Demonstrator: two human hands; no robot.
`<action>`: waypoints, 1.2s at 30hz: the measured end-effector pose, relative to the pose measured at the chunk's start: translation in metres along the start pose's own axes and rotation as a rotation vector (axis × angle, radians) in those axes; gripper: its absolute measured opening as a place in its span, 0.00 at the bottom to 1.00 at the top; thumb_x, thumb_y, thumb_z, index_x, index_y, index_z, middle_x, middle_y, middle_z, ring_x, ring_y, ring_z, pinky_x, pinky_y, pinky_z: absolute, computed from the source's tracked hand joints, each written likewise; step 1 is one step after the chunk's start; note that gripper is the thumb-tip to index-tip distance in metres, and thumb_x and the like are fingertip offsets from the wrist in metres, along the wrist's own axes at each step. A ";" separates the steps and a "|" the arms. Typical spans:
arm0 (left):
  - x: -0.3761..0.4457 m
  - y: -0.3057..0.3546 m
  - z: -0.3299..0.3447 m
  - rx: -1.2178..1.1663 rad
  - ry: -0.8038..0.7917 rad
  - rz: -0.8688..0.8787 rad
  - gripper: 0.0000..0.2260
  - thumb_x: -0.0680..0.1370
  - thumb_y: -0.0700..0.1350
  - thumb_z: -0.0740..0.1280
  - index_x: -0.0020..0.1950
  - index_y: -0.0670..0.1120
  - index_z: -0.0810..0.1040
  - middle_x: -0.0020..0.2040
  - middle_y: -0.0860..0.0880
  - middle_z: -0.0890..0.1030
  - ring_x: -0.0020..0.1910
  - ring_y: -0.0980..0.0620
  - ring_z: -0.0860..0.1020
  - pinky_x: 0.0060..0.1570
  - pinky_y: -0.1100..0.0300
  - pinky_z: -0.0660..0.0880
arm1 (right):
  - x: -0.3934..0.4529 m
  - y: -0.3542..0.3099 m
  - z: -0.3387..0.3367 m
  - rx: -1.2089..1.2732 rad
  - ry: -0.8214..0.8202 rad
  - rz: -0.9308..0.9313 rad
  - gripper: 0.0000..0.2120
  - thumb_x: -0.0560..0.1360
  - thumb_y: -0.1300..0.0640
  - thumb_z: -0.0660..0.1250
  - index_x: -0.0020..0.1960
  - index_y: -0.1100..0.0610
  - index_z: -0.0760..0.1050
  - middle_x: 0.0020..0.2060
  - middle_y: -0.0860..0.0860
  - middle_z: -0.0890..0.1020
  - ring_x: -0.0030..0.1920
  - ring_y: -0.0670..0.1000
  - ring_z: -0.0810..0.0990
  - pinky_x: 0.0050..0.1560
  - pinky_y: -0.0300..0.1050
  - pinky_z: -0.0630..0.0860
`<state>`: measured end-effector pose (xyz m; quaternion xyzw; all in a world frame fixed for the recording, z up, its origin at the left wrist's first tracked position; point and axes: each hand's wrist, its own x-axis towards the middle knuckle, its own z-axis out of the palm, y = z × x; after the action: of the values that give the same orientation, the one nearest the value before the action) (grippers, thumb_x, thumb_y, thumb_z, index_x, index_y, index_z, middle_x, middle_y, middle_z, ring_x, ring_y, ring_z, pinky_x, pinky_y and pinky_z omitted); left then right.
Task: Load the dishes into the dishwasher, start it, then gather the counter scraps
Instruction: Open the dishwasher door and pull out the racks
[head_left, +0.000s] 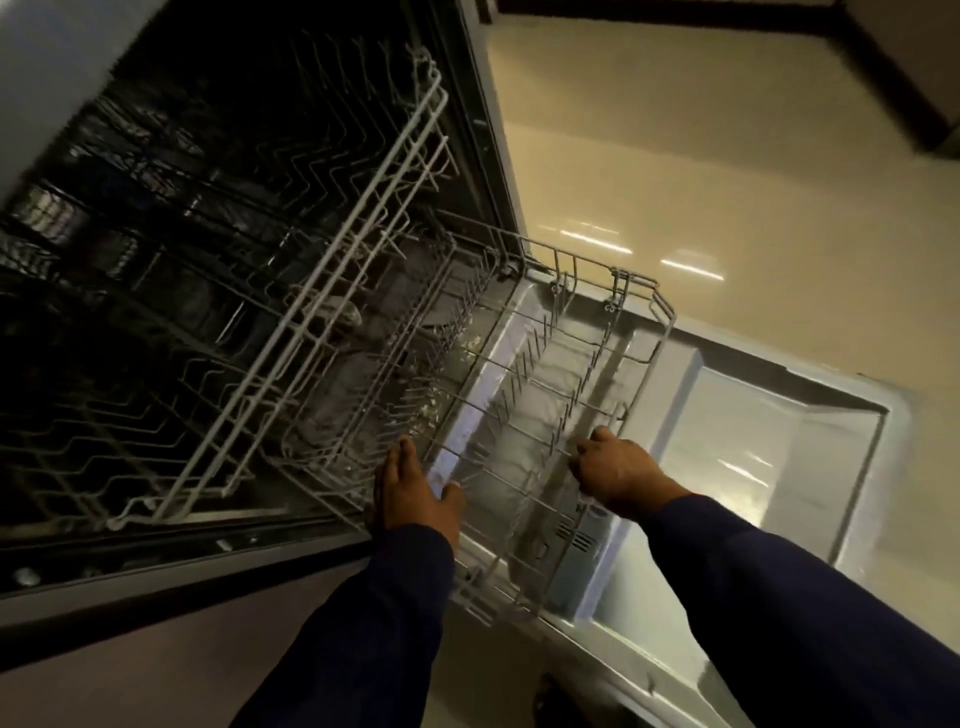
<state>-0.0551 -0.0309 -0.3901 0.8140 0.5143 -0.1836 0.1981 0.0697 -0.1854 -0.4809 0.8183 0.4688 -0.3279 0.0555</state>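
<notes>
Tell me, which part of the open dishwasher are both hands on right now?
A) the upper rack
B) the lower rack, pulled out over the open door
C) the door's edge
B: the left hand and right hand are on the lower rack, which sits over the door.

Glossy cream floor (701, 171), streaked with bright light reflections (691, 270). Dark baseboard (675, 15) along the far edge. Dim, warm lighting overall.
</notes>
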 end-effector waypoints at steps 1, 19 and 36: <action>-0.003 0.001 0.002 0.011 -0.005 0.014 0.35 0.77 0.51 0.63 0.76 0.50 0.44 0.77 0.51 0.47 0.76 0.48 0.49 0.72 0.49 0.52 | -0.008 0.004 0.004 0.003 -0.001 0.008 0.15 0.80 0.53 0.58 0.64 0.56 0.72 0.62 0.53 0.72 0.65 0.56 0.65 0.55 0.49 0.71; -0.042 0.006 0.035 0.058 0.013 0.036 0.35 0.76 0.51 0.64 0.76 0.50 0.45 0.77 0.50 0.46 0.76 0.48 0.47 0.73 0.47 0.50 | -0.103 0.053 0.043 -0.015 -0.182 0.176 0.15 0.76 0.52 0.66 0.59 0.59 0.75 0.57 0.53 0.77 0.62 0.54 0.67 0.51 0.48 0.73; -0.069 0.006 -0.013 0.036 0.095 0.104 0.35 0.76 0.49 0.64 0.76 0.50 0.45 0.77 0.51 0.45 0.76 0.49 0.45 0.72 0.46 0.50 | -0.101 0.007 -0.020 0.300 0.031 0.209 0.22 0.76 0.58 0.63 0.69 0.58 0.65 0.64 0.57 0.72 0.64 0.59 0.70 0.62 0.51 0.71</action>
<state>-0.0765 -0.0797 -0.3434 0.8509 0.4766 -0.1435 0.1682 0.0497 -0.2552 -0.4074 0.8666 0.3278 -0.3741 -0.0407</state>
